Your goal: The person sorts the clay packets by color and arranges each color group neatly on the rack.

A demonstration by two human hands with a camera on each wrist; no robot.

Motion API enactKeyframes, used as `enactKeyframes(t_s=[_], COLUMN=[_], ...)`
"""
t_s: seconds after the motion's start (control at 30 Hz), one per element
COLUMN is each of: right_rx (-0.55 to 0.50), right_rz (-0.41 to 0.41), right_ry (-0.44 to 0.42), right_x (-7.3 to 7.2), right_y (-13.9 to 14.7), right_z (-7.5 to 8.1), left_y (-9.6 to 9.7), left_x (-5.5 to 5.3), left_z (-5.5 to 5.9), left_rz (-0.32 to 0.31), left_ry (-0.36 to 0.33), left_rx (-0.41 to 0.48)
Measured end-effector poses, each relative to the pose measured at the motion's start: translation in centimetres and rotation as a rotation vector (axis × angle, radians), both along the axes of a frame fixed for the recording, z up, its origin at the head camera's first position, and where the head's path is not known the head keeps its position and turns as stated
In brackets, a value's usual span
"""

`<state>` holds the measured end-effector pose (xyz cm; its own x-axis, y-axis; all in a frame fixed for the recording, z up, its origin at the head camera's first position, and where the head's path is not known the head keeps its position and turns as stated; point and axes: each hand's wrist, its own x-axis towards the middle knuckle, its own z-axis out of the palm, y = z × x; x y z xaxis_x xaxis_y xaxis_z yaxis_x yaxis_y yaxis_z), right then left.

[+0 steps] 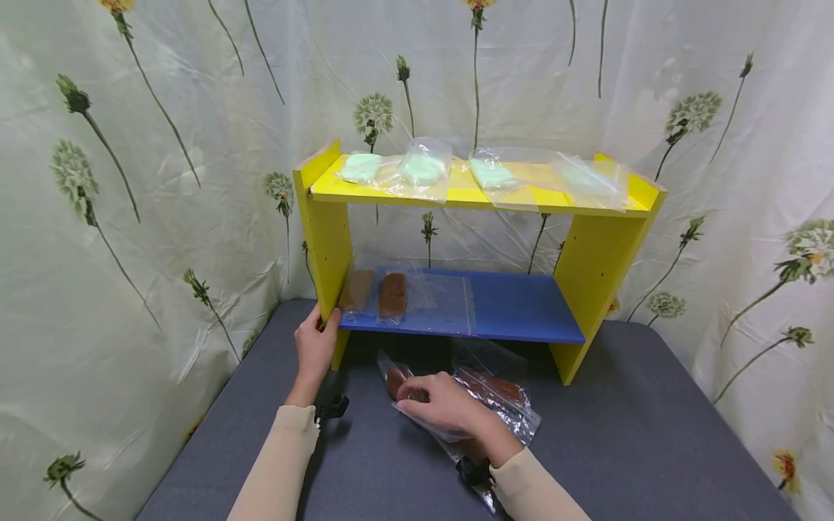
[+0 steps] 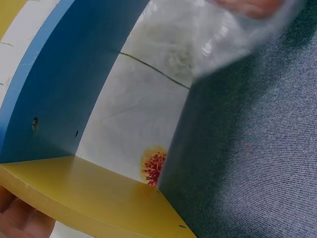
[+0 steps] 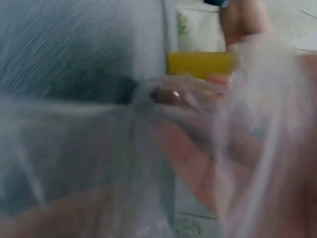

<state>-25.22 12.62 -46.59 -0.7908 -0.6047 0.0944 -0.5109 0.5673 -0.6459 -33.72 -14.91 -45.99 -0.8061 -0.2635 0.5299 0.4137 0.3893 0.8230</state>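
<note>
At the left side of a small yellow and blue shelf (image 1: 528,307), my left hand (image 1: 316,351) grips the front edge of the yellow side panel (image 1: 329,250). Its fingers (image 2: 20,220) show on the panel's outer side in the left wrist view. My right hand (image 1: 443,401), in front of the shelf, pinches a clear plastic bag holding a brown piece (image 1: 394,380). The right wrist view is blurred, with the bag's film across the hand. Beneath and beside that hand, more bagged reddish-brown pieces (image 1: 504,391) lie on the dark table.
Two bagged brown blocks (image 1: 393,295) lie at the left of the blue board. Several bagged pale green pieces (image 1: 361,167) rest along the yellow top board (image 1: 469,194). The dark grey table (image 1: 638,434) extends around the shelf, with a flowered curtain (image 1: 195,239) behind.
</note>
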Motion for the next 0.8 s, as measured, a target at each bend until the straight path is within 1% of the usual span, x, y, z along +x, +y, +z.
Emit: enactKeyframes(t_s=[0.07,0.17,0.3,0.4,0.5,0.63,0.7,0.8], right_rx=[-0.030,-0.068,-0.124,-0.174,-0.219,-0.287,-0.324,-0.379], right_rz=[-0.002,0.009,0.047,0.043,0.024,-0.014,-0.046,-0.104], right_ry=[-0.044,-0.080,-0.095,-0.111,-0.095,-0.037,-0.015,0.032], right_x=[0.0,0.0,0.2,0.4,0.6,0.6,0.4,-0.2], right_y=[0.2,0.6,1.1,1.5,1.7,2.4,3.0,3.9], right_z=[0.3,0.8,1.9,2.9,3.8,5.1,6.1,7.6], left_y=[-0.1,-0.1,-0.3,-0.4,-0.4,-0.2,-0.1,0.0], left_x=[0.0,0.1,0.2,0.2,0.1,-0.1,-0.2,-0.2], left_z=[-0.1,-0.2,-0.4,-0.4,-0.3,-0.1,0.0,0.0], left_rz=[0.000,-0.002,-0.002,0.000,0.000,-0.004,-0.003,-0.001], left_ry=[0.000,0.001,-0.009,-0.006,0.006,0.014,0.018,0.026], left_rx=[0.000,0.002,0.012,0.013,0.007,-0.007,-0.009,-0.002])
